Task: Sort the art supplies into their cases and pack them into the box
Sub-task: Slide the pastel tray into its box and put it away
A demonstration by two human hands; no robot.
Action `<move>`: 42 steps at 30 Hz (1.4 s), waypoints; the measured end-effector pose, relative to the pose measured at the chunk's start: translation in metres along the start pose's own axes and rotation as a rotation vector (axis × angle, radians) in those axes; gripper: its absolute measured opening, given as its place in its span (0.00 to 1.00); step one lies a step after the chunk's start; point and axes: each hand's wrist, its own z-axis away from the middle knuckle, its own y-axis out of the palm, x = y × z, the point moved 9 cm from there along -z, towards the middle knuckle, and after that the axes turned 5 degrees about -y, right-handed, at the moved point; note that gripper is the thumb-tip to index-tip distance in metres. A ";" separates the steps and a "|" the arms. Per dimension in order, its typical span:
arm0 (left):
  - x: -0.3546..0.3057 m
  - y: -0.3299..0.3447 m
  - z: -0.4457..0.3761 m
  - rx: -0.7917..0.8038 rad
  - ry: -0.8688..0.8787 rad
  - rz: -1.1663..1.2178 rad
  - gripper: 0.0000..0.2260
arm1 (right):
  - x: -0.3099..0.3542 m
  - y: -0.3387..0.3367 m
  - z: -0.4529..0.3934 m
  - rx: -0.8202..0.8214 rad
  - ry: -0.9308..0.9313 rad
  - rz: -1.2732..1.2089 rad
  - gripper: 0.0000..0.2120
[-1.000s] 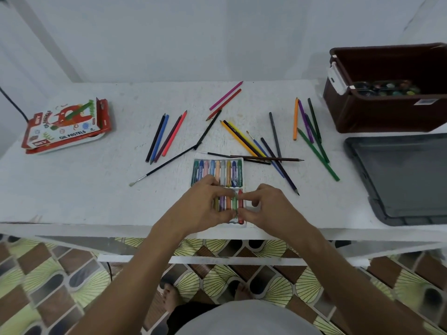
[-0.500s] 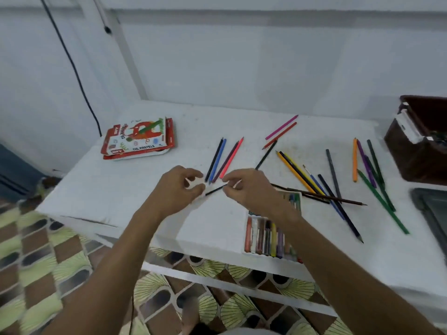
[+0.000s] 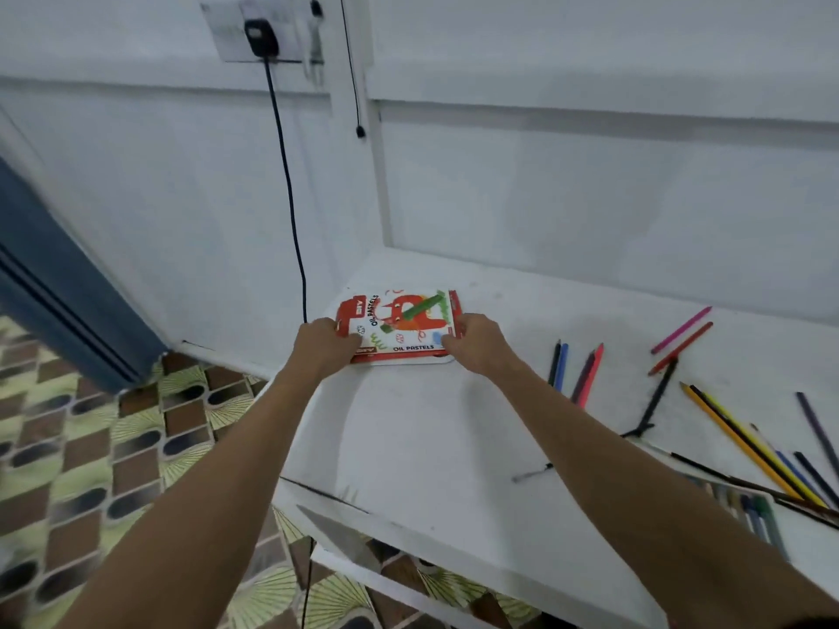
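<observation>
A red and white oil pastels case (image 3: 399, 326) lies flat near the far left corner of the white table (image 3: 431, 447). My left hand (image 3: 324, 345) grips its left edge and my right hand (image 3: 476, 342) grips its right edge. The tray of oil pastels (image 3: 749, 515) sits at the right near the table's front edge, partly hidden by my right forearm. Several coloured pencils (image 3: 749, 438) lie scattered on the right half of the table, along with a thin black paintbrush (image 3: 653, 406).
A black cable (image 3: 290, 183) hangs down the wall from a socket (image 3: 261, 36) to the table's back left corner. The table's left edge drops off to a patterned tile floor (image 3: 113, 447). The storage box is out of view.
Both hands left the pastel tray, moved left across the table and now hold the oil pastels case. The view swung left, so the brown box and grey lid dropped out of sight.
</observation>
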 end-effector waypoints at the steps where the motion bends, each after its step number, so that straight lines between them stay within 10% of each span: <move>1: 0.003 0.005 -0.008 0.027 -0.004 -0.005 0.17 | -0.001 0.004 -0.005 -0.009 0.029 0.017 0.16; 13: -0.035 0.010 0.002 -0.048 0.216 0.362 0.08 | -0.016 -0.036 0.026 -0.208 0.120 -0.387 0.23; 24: -0.169 0.137 0.143 0.542 0.258 0.810 0.08 | -0.129 -0.183 0.188 -0.328 0.201 -0.174 0.36; 30: -0.215 0.206 0.231 0.756 0.290 0.747 0.06 | -0.160 -0.235 0.263 -0.201 0.290 0.534 0.66; 38: -0.248 0.239 0.297 0.953 0.431 0.586 0.08 | -0.186 -0.250 0.314 -0.038 0.257 0.518 0.62; 42: -0.236 0.233 0.276 0.649 0.694 0.113 0.16 | -0.215 -0.250 0.344 -0.006 0.322 0.475 0.62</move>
